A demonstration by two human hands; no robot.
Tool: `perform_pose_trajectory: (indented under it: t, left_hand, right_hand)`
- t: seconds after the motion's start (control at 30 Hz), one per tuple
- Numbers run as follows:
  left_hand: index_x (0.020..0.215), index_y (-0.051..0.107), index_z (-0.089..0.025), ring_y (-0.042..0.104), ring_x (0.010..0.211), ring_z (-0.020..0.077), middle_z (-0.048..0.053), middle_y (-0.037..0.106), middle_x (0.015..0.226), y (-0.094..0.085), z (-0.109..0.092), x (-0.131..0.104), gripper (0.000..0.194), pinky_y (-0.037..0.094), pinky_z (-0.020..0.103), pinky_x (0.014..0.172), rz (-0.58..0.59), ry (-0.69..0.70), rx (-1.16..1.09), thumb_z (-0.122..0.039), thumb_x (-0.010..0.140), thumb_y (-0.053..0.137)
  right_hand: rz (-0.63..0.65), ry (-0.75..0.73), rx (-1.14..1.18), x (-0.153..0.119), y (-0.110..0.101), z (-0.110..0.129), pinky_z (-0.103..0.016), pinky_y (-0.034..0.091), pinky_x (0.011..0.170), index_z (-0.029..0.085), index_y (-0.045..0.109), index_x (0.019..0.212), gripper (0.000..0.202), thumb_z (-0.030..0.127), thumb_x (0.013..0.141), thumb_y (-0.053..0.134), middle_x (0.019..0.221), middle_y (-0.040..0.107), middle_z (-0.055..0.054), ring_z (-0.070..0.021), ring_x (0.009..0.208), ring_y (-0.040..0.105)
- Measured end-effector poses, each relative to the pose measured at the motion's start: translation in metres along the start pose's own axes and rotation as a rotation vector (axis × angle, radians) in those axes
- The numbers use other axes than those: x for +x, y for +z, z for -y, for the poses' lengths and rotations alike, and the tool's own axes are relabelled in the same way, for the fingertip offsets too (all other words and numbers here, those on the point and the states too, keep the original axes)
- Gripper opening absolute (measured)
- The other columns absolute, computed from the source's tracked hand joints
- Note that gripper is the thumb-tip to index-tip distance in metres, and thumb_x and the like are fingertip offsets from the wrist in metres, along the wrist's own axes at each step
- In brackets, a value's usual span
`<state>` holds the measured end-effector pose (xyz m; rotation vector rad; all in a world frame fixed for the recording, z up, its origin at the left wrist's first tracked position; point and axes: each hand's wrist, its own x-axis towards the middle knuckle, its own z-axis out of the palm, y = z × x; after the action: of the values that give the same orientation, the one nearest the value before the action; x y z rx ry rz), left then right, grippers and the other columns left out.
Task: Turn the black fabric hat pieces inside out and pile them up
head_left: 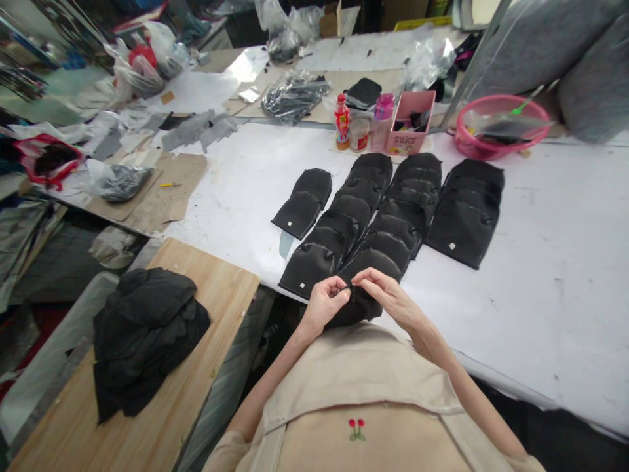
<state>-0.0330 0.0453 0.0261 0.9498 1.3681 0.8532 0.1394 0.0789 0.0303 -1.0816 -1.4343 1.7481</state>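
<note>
In the head camera's view, a person in a beige apron (363, 380) works a black piece (354, 313) at the near edge of a white-topped table (550, 262). Thumb and fingers of the left hand (323, 303) pinch the piece's upper rim; those of the right hand (388, 296) grasp the same rim just beside them. The piece hangs in front of the apron, at the near ends of overlapping black panels (351, 208) laid in four rows toward the far edge. Along that far edge stand a red-capped bottle (342, 124), a glass jar (360, 134), a pink tumbler (381, 123), a pink box (411, 124) and, farther right, a pink basin (501, 147). Black cloth (147, 334) lies heaped on a wooden board (221, 288) beyond the table's near edge, at left.
</note>
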Motion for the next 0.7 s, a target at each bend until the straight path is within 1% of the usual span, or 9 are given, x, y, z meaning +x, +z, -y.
perform_pose_trajectory:
  t: [0.07, 0.13, 0.17, 0.23, 0.3, 0.43, 0.5, 0.57, 0.7]
  left_hand:
    - [0.067, 0.055, -0.015, 0.039, 0.053, 0.0067, -0.004, 0.049, 0.061, 0.000, -0.001, 0.000, 0.021, 0.029, 0.020, 0.051, 0.000, 0.008, -0.011, -0.032, 0.076, 0.063]
    - [0.068, 0.057, -0.015, 0.040, 0.054, 0.0068, -0.004, 0.051, 0.062, 0.001, -0.001, 0.000, 0.020, 0.030, 0.020, 0.052, 0.001, 0.021, -0.023, -0.031, 0.075, 0.064]
    - [0.069, 0.058, -0.015, 0.041, 0.054, 0.0069, -0.004, 0.052, 0.062, 0.001, 0.000, 0.000, 0.019, 0.030, 0.020, 0.052, 0.006, 0.024, -0.033, -0.031, 0.076, 0.064]
    - [0.071, 0.059, -0.014, 0.041, 0.055, 0.0069, -0.003, 0.053, 0.063, 0.002, 0.000, 0.001, 0.019, 0.030, 0.020, 0.052, 0.022, 0.019, -0.057, -0.032, 0.076, 0.064]
    - [0.072, 0.058, -0.014, 0.041, 0.055, 0.0069, -0.003, 0.053, 0.064, 0.002, 0.000, 0.002, 0.019, 0.030, 0.020, 0.052, 0.036, 0.008, -0.078, -0.032, 0.077, 0.064]
    - [0.068, 0.057, -0.014, 0.039, 0.055, 0.0067, -0.004, 0.049, 0.061, 0.000, 0.000, 0.002, 0.023, 0.030, 0.019, 0.052, 0.028, 0.039, -0.068, -0.034, 0.080, 0.062]
    - [0.069, 0.058, -0.014, 0.040, 0.055, 0.0067, -0.004, 0.049, 0.061, -0.002, 0.000, 0.001, 0.026, 0.031, 0.019, 0.053, 0.040, 0.038, -0.066, -0.038, 0.081, 0.062]
    - [0.076, 0.061, -0.014, 0.045, 0.059, 0.0076, -0.003, 0.054, 0.066, -0.006, -0.001, -0.001, 0.026, 0.035, 0.019, 0.056, 0.088, 0.021, -0.083, -0.040, 0.078, 0.066]
    - [0.089, 0.066, -0.014, 0.056, 0.069, 0.0113, 0.002, 0.064, 0.080, -0.013, -0.004, -0.006, 0.031, 0.041, 0.022, 0.065, 0.189, 0.005, -0.076, -0.038, 0.071, 0.075]
  right_hand:
    - [0.115, -0.057, -0.048, -0.003, -0.009, 0.001, -0.029, 0.049, 0.076, 0.020, 0.063, 0.100, 0.025, 0.037, 0.082, 0.066, 0.094, 0.065, -0.003, -0.0173, 0.086, 0.059]
    - [0.161, -0.116, -0.096, -0.005, -0.013, 0.000, -0.032, 0.049, 0.083, 0.020, 0.063, 0.099, 0.030, 0.034, 0.075, 0.074, 0.100, 0.064, -0.004, -0.0195, 0.093, 0.059]
    - [0.152, -0.137, -0.119, -0.006, -0.013, -0.001, -0.033, 0.048, 0.085, 0.020, 0.063, 0.096, 0.027, 0.033, 0.075, 0.075, 0.100, 0.064, -0.004, -0.0198, 0.095, 0.059]
    - [0.095, -0.159, -0.136, -0.005, -0.010, -0.003, -0.033, 0.048, 0.085, 0.020, 0.063, 0.087, 0.015, 0.031, 0.080, 0.070, 0.097, 0.063, -0.004, -0.0192, 0.094, 0.059]
    - [0.040, -0.162, -0.127, -0.003, -0.005, -0.006, -0.032, 0.048, 0.082, 0.019, 0.061, 0.081, 0.011, 0.029, 0.084, 0.065, 0.093, 0.062, -0.004, -0.0182, 0.090, 0.059]
    - [-0.055, -0.121, -0.108, 0.000, 0.003, -0.009, -0.031, 0.049, 0.076, 0.019, 0.059, 0.079, 0.015, 0.032, 0.084, 0.063, 0.085, 0.063, -0.003, -0.0174, 0.082, 0.059]
    - [-0.073, -0.097, -0.092, 0.001, 0.004, -0.010, -0.031, 0.050, 0.074, 0.019, 0.059, 0.078, 0.018, 0.035, 0.084, 0.064, 0.083, 0.063, -0.003, -0.0173, 0.080, 0.059]
    - [-0.070, -0.073, -0.081, 0.000, 0.004, -0.009, -0.031, 0.050, 0.073, 0.019, 0.059, 0.078, 0.019, 0.037, 0.083, 0.064, 0.083, 0.063, -0.003, -0.0173, 0.080, 0.059]
    - [-0.067, -0.018, -0.059, -0.001, 0.003, -0.005, -0.030, 0.050, 0.070, 0.018, 0.060, 0.079, 0.021, 0.038, 0.082, 0.065, 0.081, 0.062, -0.002, -0.0165, 0.077, 0.059]
